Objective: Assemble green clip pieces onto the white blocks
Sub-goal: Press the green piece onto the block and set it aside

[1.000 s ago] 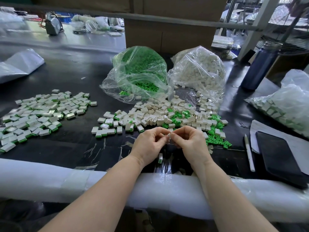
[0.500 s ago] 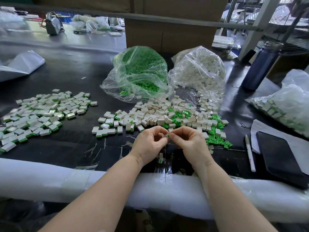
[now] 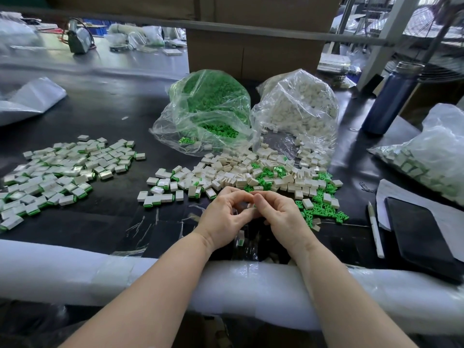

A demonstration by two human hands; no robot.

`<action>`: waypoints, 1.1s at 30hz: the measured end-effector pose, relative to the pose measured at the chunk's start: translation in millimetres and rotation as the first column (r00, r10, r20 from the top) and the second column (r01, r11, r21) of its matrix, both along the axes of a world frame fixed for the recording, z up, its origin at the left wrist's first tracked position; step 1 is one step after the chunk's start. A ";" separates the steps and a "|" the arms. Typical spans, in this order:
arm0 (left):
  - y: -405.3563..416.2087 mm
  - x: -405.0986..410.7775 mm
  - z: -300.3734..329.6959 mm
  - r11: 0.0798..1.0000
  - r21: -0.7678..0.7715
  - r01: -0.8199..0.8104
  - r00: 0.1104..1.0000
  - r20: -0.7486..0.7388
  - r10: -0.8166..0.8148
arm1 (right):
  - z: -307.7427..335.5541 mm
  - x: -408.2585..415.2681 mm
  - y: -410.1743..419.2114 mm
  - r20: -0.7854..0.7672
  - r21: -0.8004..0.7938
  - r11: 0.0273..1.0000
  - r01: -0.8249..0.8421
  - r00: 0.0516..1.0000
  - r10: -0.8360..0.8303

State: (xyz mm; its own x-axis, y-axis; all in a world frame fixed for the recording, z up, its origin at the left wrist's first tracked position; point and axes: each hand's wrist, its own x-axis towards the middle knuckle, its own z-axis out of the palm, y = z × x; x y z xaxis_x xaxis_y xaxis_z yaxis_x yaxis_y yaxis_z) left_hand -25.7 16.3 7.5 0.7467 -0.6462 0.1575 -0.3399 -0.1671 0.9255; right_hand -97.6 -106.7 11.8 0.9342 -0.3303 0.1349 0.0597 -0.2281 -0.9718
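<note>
Just before the mixed pile [image 3: 251, 175], we pinch one white block [image 3: 251, 205] between left hand [image 3: 226, 217] and right hand [image 3: 281, 214], seemingly seating its clip, which next needs a firm press

The small piece pinched between the left hand [image 3: 224, 217] and right hand [image 3: 281, 214] is almost wholly hidden by fingertips. At nine o'clock, the pile of assembled white-and-green blocks [image 3: 57, 172] is cut by the edge; at three o'clock, the clear plastic bag of blocks [image 3: 437, 156] likewise.

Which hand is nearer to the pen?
The right hand. The pen lies on the table off to its outer side, while the left hand sits beyond the right, farther away.
</note>
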 end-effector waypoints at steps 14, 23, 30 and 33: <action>2.6 0.5 0.5 0.990 0.125 0.068 0.991 0.102 -0.081 | 1.5 -1.7 -1.0 -0.056 0.037 0.999 -0.037 0.998 0.039; 0.8 -1.2 3.0 0.972 0.228 0.056 0.987 0.136 -0.089 | 2.7 -2.7 0.0 -0.067 0.024 1.000 -0.020 0.998 0.022; 1.2 -1.1 2.7 0.981 0.184 0.062 0.992 0.099 -0.081 | 3.1 -3.4 1.0 -0.010 0.032 0.999 -0.034 0.999 0.035; 1.2 -0.8 2.5 0.980 0.188 0.061 0.991 0.107 -0.082 | 3.2 -3.0 2.2 0.001 0.021 0.999 -0.045 0.999 0.045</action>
State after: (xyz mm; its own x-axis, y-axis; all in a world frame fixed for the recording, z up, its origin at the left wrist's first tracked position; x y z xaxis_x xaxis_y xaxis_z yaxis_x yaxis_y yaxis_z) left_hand -26.4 17.4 10.0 0.6814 -0.7232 0.1122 -0.4587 -0.3025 0.8355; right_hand -100.6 -104.5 15.0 0.9482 -0.2905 0.1284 0.0697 -0.2043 -0.9764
